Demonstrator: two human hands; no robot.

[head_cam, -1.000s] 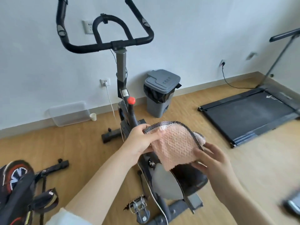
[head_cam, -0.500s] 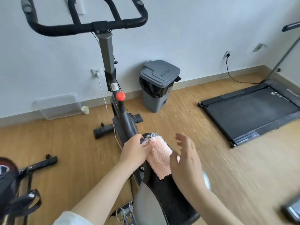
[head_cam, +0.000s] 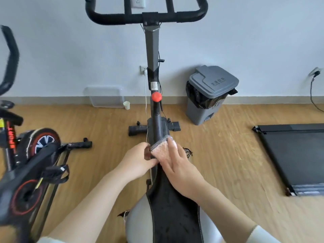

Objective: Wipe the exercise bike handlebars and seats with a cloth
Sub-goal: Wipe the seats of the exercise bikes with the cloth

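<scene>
**A:** What takes up the most room?
**B:** The wooden floor [head_cam: 228, 172]. The exercise bike [head_cam: 158, 127] stands on it in the middle, its post [head_cam: 152, 50] rising against the far wall [head_cam: 245, 41]. Its black handlebars [head_cam: 112, 16] run across the top of the view.
**A:** And beside it?
**B:** A black treadmill [head_cam: 294, 155] lies flat on the right. A second bike [head_cam: 31, 163], black with red trim, stands on the left, partly blurred.
**A:** The seat?
**B:** The seat [head_cam: 173, 216] is nearest, black down the middle with grey sides. Its narrow nose points far, toward the post.
**A:** Anything by the wall?
**B:** A grey bin [head_cam: 210, 95] with a black liner stands right of the post, and a clear plastic box [head_cam: 105, 96] left of it.
**A:** The hands?
**B:** The right hand [head_cam: 178, 167] lies flat on the pink cloth [head_cam: 161, 149], fingers straight, pressing it onto the seat's nose. The left hand [head_cam: 136, 162] is at the cloth's left edge, fingers curled, pinching it.
**A:** Where exactly is the cloth?
**B:** Draped over the seat's far tip, checkered trim farthest out.
**A:** Smaller things?
**B:** A paper cup [head_cam: 126, 105] just right of the box, and a red knob [head_cam: 156, 97] on the frame.
</scene>
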